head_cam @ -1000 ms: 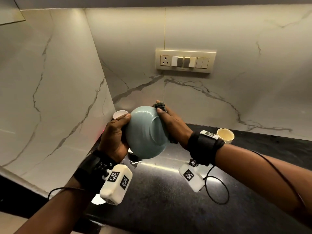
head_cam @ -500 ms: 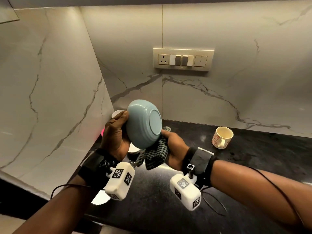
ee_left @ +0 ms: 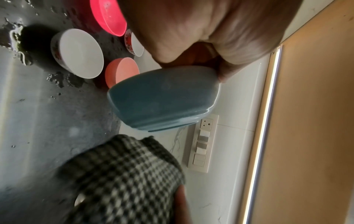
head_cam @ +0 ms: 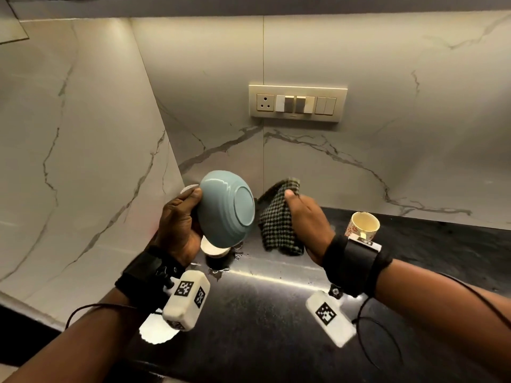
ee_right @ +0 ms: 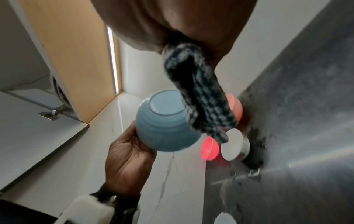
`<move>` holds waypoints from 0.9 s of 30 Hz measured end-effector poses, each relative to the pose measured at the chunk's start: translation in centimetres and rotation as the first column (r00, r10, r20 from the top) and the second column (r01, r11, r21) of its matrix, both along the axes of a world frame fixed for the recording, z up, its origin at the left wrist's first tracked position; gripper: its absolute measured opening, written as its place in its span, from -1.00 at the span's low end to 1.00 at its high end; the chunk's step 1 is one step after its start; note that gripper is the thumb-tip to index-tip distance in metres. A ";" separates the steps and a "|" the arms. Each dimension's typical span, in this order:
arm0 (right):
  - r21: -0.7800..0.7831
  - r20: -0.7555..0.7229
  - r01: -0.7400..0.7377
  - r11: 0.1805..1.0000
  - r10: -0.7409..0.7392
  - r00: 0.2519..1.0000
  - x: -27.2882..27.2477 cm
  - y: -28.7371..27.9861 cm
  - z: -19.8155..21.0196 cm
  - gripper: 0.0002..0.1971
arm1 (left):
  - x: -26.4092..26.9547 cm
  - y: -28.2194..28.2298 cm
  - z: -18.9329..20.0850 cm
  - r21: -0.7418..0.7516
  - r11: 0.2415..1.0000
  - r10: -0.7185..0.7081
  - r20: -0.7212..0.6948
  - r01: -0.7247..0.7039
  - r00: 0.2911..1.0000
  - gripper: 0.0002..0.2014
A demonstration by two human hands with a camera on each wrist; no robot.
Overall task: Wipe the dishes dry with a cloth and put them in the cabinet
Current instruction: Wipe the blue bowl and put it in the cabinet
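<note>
My left hand grips a light blue bowl by its rim, tilted so that its base faces right. The same bowl fills the middle of the left wrist view and shows as a blue bowl in the right wrist view. My right hand holds a black-and-white checked cloth a short way right of the bowl, not touching it. The cloth hangs from my fingers. A wooden cabinet side stands above the counter.
On the wet black counter under the bowl stand a white bowl, a pink bowl and a red bowl. A cream mug sits at the right by the marble wall. A switch panel is on the wall.
My right hand with the cloth has come off the bowl and moved to the right. The left hand has turned the bowl so that its base faces right.
</note>
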State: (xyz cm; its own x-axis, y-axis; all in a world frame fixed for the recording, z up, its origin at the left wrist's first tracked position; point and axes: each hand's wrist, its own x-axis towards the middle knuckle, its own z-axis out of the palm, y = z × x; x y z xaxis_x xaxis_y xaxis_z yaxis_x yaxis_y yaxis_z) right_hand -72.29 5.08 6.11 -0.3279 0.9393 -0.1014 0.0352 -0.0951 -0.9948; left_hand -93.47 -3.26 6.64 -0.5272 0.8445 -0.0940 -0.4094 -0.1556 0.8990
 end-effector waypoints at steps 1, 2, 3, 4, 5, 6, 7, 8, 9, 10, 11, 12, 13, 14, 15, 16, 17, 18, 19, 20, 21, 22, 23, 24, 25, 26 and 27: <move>0.099 0.027 -0.016 0.995 0.013 1.000 -0.3 0.3 -0.1 -0.55 | 0.5 0.0 -0.1 0.000 1.000 -0.008 0.013 0.008 1.000 -0.71; 0.188 0.055 -0.059 0.980 0.050 0.997 -0.7 0.5 -0.3 -0.58 | 1.0 0.1 -0.1 0.002 1.000 -0.018 0.024 0.018 1.000 -0.63; 0.257 0.089 -0.118 0.959 0.098 0.991 -1.2 0.5 -0.5 -0.60 | 1.5 0.1 0.1 0.015 0.999 -0.038 0.030 0.038 0.999 -0.63; 0.310 0.121 -0.182 0.933 0.151 0.981 -1.7 0.2 -0.8 -0.60 | 1.9 0.2 0.2 0.017 0.999 -0.052 0.028 0.051 0.998 -0.68; 0.348 0.145 -0.233 0.908 0.193 0.970 -2.2 -0.1 -1.0 -0.57 | 2.1 0.3 0.4 0.016 0.998 -0.065 0.040 0.065 0.997 -0.73; 0.373 0.160 -0.267 0.889 0.221 0.962 -2.6 -0.5 -1.3 -0.50 | 2.1 0.4 0.5 0.013 0.998 -0.068 0.059 0.068 0.996 -0.72; 0.388 0.167 -0.285 0.876 0.238 0.957 -3.0 -0.9 -1.5 -0.41 | 2.1 0.5 0.6 0.007 0.998 -0.062 0.085 0.062 0.994 -0.67; 0.405 0.165 -0.296 0.865 0.249 0.954 -3.2 -1.2 -1.8 -0.36 | 1.9 0.7 0.6 0.003 0.999 -0.052 0.110 0.052 0.993 -0.59; 0.421 0.160 -0.309 0.853 0.266 0.951 -3.3 -1.4 -2.1 -0.34 | 1.8 0.7 0.7 -0.002 0.999 -0.045 0.134 0.045 0.990 -0.52; 0.438 0.167 -0.330 0.836 0.285 0.944 -3.2 -1.5 -2.6 -0.35 | 1.4 0.8 0.8 -0.002 0.999 -0.037 0.149 0.038 0.988 -0.46; 0.446 0.193 -0.359 0.820 0.303 0.933 -3.2 -1.8 -2.9 -0.36 | 1.1 0.7 0.9 -0.002 0.999 -0.033 0.162 0.034 0.986 -0.42; 0.442 0.223 -0.395 0.806 0.328 0.918 -3.0 -2.0 -3.1 -0.38 | 0.8 0.8 0.8 -0.009 1.000 -0.019 0.173 0.021 0.985 -0.41; 0.413 0.236 -0.427 0.804 0.358 0.903 -2.8 -2.4 -3.1 -0.41 | 0.5 0.8 1.0 -0.025 1.000 -0.001 0.174 0.006 0.985 -0.44; 0.382 0.245 -0.459 0.802 0.391 0.887 -2.4 -2.7 -3.1 -0.44 | 0.2 0.7 1.1 -0.043 0.999 0.011 0.165 -0.004 0.986 -0.49; 0.364 0.271 -0.479 0.799 0.401 0.875 -2.0 -2.8 -3.2 -0.45 | -0.1 0.7 1.3 -0.051 0.999 0.013 0.154 -0.005 0.988 -0.54; 0.355 0.305 -0.492 0.795 0.399 0.865 -1.5 -2.9 -3.1 -0.45 | -0.5 0.8 1.3 -0.053 0.999 0.007 0.142 0.001 0.990 -0.57; 0.344 0.330 -0.509 0.789 0.406 0.852 -0.9 -3.0 -2.8 -0.45 | -0.8 0.8 1.3 -0.055 0.998 -0.001 0.125 0.008 0.992 -0.59; 0.338 0.350 -0.533 0.775 0.422 0.836 -0.2 -3.1 -2.7 -0.47 | -1.1 0.7 1.3 -0.052 0.999 -0.009 0.101 0.014 0.995 -0.64; 0.330 0.367 -0.558 0.762 0.441 0.819 0.4 -3.2 -2.8 -0.50 | -1.4 0.7 1.3 -0.044 0.999 -0.020 0.077 0.023 0.997 -0.68; 0.311 0.372 -0.570 0.761 0.455 0.809 1.0 -3.3 -2.9 -0.55 | -1.7 0.6 1.4 -0.038 0.999 -0.027 0.052 0.029 0.998 -0.71; 0.275 0.370 -0.574 0.771 0.466 0.804 1.6 -3.5 -3.3 -0.60 | -2.1 0.5 1.5 -0.030 0.999 -0.030 0.029 0.031 0.999 -0.71; 0.245 0.370 -0.570 0.784 0.468 0.803 2.2 -3.4 -3.8 -0.63 | -2.5 0.4 1.6 -0.027 0.999 -0.020 0.008 0.020 1.000 -0.69; 0.218 0.381 -0.567 0.794 0.465 0.799 2.8 -3.2 -4.5 -0.60 | -3.0 0.4 1.6 -0.025 1.000 -0.007 -0.008 0.007 1.000 -0.65; 0.186 0.391 -0.570 0.800 0.472 0.790 3.5 -2.8 -5.2 -0.57 | -3.4 0.4 1.6 -0.021 1.000 0.005 -0.021 -0.006 1.000 -0.62; 0.147 0.399 -0.574 0.805 0.483 0.779 4.1 -2.4 -5.8 -0.56 | -3.8 0.4 1.6 -0.013 1.000 0.013 -0.028 -0.013 1.000 -0.60; 0.106 0.406 -0.580 0.808 0.497 0.767 4.7 -2.1 -6.4 -0.58 | -4.1 0.3 1.6 -0.009 1.000 0.018 -0.036 -0.018 0.999 -0.60; 0.079 0.437 -0.587 0.806 0.502 0.747 5.1 -1.8 -6.8 -0.60 | -4.2 0.3 1.6 -0.005 1.000 0.015 -0.041 -0.015 0.999 -0.62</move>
